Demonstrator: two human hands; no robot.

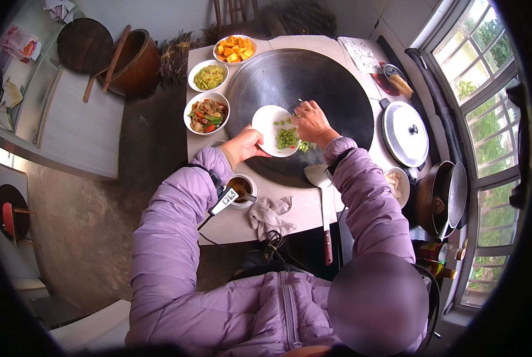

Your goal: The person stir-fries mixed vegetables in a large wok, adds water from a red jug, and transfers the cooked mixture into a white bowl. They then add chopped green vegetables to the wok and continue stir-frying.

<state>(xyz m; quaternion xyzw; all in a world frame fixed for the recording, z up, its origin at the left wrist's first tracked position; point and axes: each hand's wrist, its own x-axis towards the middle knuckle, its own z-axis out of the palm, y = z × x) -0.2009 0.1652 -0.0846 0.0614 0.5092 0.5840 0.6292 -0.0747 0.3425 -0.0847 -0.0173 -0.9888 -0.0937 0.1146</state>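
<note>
My left hand (244,143) grips the left rim of a white bowl (266,118), which is tilted over a large dark wok (342,93). Chopped green vegetable pieces (286,139) lie in the bowl's lower right, with a small red piece among them. My right hand (311,119) is at the bowl's right rim with its fingers curled. A small pale tip shows by those fingers; what it belongs to is hidden. More green pieces (308,146) lie in the wok under my right wrist. A metal wok spatula (323,196) rests on the wok's near edge, its wooden handle towards me.
Left of the wok stand bowls of orange chunks (234,49), shredded green vegetable (209,76) and a mixed dish (206,117). Nearer me are a container of dark liquid (239,187) and a cloth (270,216). A lidded pot (405,133) and bowl (397,187) stand right.
</note>
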